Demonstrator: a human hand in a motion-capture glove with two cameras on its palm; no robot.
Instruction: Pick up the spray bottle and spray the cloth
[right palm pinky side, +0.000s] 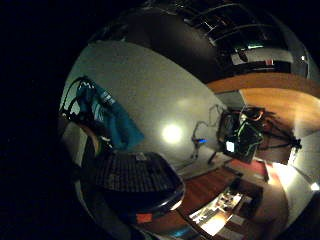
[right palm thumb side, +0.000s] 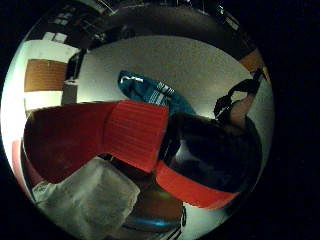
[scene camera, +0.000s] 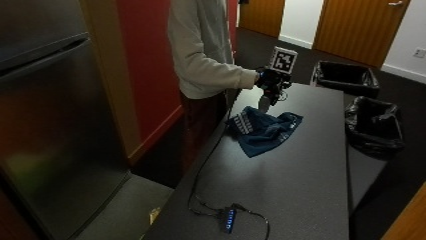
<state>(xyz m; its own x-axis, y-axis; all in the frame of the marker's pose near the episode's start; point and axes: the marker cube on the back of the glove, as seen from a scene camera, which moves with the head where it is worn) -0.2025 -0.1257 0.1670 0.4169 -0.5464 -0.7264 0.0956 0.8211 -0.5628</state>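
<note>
Gloved right hand (scene camera: 271, 80) has its grip clamped on the spray bottle (scene camera: 265, 103), fingers curled round its red trigger head (right palm thumb side: 135, 134), held in the air above the near end of the blue cloth (scene camera: 265, 129). Cloth lies crumpled on the dark desk (scene camera: 299, 170). USB hub (scene camera: 229, 219) near the desk's front edge.

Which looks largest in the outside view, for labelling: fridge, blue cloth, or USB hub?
1. Fridge, though nearest the camera.
2. Blue cloth.
3. USB hub, smallest despite being nearer than the cloth.
</note>
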